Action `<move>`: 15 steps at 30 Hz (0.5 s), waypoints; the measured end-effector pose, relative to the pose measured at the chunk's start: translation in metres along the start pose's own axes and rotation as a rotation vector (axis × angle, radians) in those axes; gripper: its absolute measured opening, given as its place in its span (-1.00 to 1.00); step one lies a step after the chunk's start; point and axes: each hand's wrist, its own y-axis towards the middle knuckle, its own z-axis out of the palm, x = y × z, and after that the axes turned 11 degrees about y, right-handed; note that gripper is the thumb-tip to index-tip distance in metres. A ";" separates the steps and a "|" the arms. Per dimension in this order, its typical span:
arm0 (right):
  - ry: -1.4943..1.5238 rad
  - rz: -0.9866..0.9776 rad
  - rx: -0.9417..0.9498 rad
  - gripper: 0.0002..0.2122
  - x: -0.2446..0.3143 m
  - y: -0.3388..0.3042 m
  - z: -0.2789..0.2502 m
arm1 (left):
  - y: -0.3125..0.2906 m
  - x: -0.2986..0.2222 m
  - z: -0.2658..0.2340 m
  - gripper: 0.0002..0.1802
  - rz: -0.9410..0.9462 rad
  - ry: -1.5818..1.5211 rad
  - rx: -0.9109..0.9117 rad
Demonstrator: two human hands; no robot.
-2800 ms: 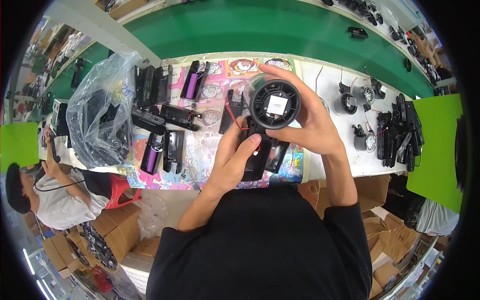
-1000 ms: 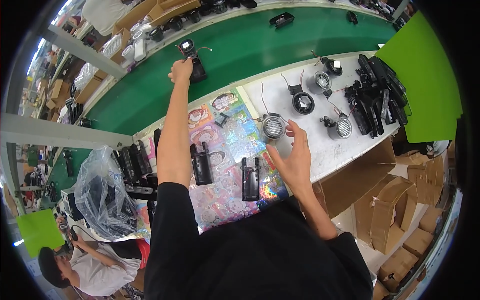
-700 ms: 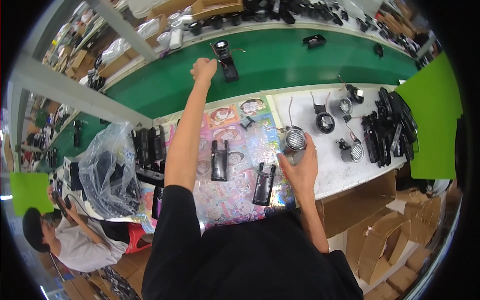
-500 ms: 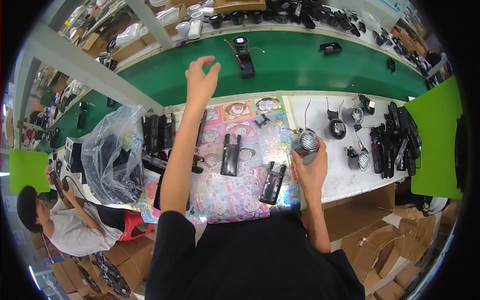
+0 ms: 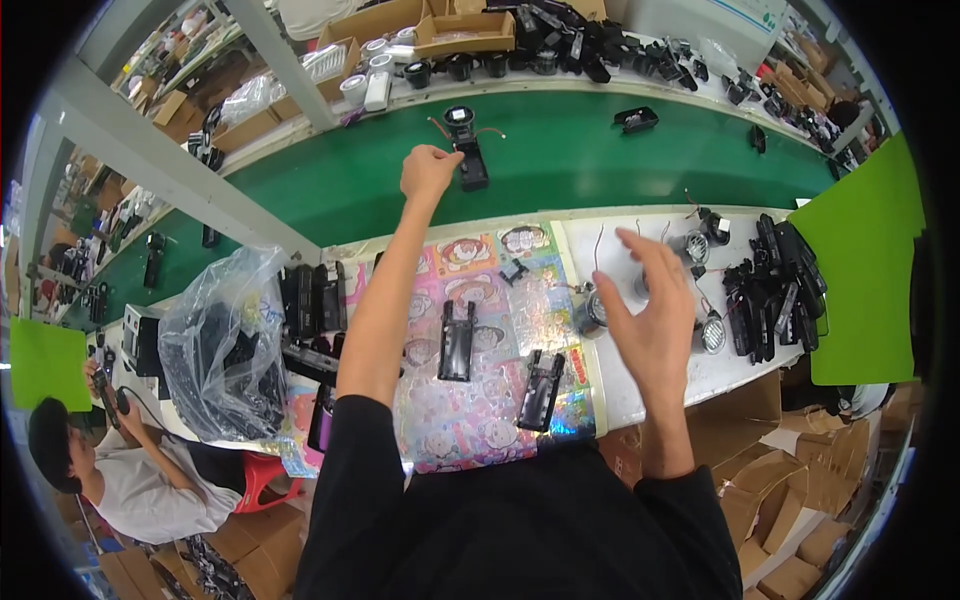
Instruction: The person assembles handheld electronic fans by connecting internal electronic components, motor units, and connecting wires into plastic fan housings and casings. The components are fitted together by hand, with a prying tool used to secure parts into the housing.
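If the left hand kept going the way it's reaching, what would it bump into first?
Most likely the black assembled part lying on the green belt, just right of the left hand. The hand's height above the belt is hard to judge.

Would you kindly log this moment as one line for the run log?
left hand: loosely closed, empty, beside black assembly on green belt | right hand: open, empty, above white table | round grille part: by right hand

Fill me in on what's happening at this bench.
A person works at a white table beside a green conveyor belt. The left hand reaches out over the belt, empty, next to a black assembled part lying there. The right hand hovers open above small round parts on the table.
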 end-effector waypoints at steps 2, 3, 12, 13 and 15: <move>0.071 0.003 -0.004 -0.67 -0.002 -0.009 0.003 | 0.005 -0.016 0.009 -0.57 -0.047 0.124 0.013; 0.109 0.045 -0.032 -0.70 -0.002 -0.013 0.004 | 0.006 -0.022 0.010 -0.56 -0.055 0.201 0.020; 0.085 0.236 -0.144 -0.73 -0.039 -0.029 -0.018 | 0.008 -0.016 0.023 -0.79 -0.168 0.006 -0.141; 0.086 0.241 -0.147 -0.73 -0.041 -0.029 -0.019 | 0.005 -0.018 0.023 -0.79 -0.166 0.009 -0.141; 0.098 0.231 -0.137 -0.74 -0.041 -0.028 -0.018 | 0.003 -0.013 0.020 -0.81 -0.163 -0.099 -0.214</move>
